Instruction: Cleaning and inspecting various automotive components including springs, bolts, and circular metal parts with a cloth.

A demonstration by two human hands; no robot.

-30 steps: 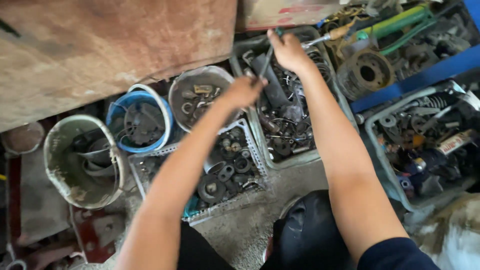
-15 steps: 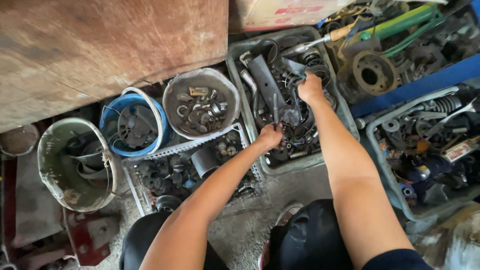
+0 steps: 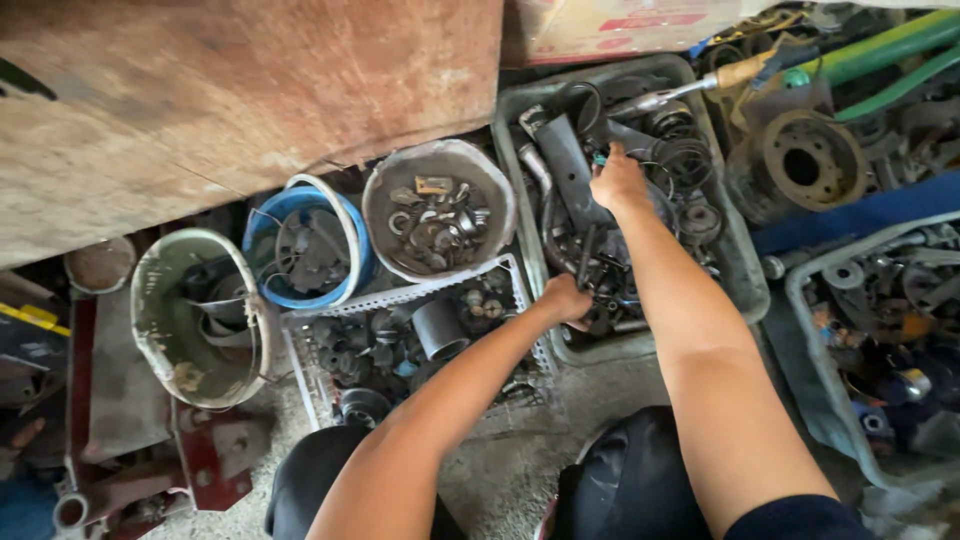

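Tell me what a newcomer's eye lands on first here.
Two bare arms reach into a grey bin of dark metal parts at centre: the right hand on a long dark piece, the left hand at the bin's near edge. Left of it, a round grey tub holds washers and rings beside a blue bucket.

Soft daylight, fairly bright, no hard glare. Brightest on the wooden board (image 3: 250,100) at 11 o'clock and along both arms. Dark and shadowy inside the gray tray (image 3: 745,285) at 1 o'clock and the bins at 3 o'clock. Deep shade at 6 o'clock. Slightly blurry all over, small metal parts smeared together. Corners bent and stretched a little.
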